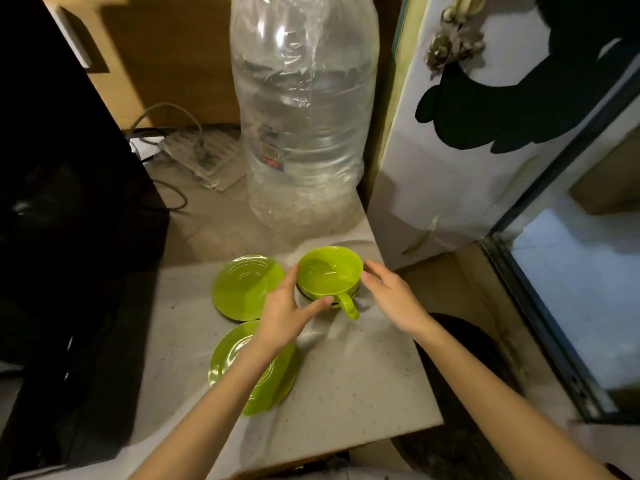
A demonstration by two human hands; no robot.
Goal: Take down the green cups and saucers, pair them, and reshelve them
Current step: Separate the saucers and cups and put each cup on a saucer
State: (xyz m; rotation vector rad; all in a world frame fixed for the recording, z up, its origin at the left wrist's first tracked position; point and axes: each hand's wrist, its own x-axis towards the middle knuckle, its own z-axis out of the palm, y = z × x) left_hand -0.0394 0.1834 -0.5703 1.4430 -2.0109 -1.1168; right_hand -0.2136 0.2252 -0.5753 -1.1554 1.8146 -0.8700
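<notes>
- Head view: green cup (329, 273) sits upright on the pale counter (363, 375), handle toward the person.
- Left hand (287, 313) cradles its left side, fingers curled.
- Right hand (393, 296) touches its right side, fingers loosely spread.
- Two green saucers (242, 289) lie just left.

I see a lime-green cup (329, 273) standing upright on the counter, its mouth open to the camera and its loop handle pointing toward me. A dark gap under its rim suggests a second cup nested below, though I cannot confirm this. Two matching green saucers lie flat, face up, with concentric rings. The far saucer (242, 287) sits just left of the cup. The near saucer (239, 362) lies closer to me, partly covered.
</notes>
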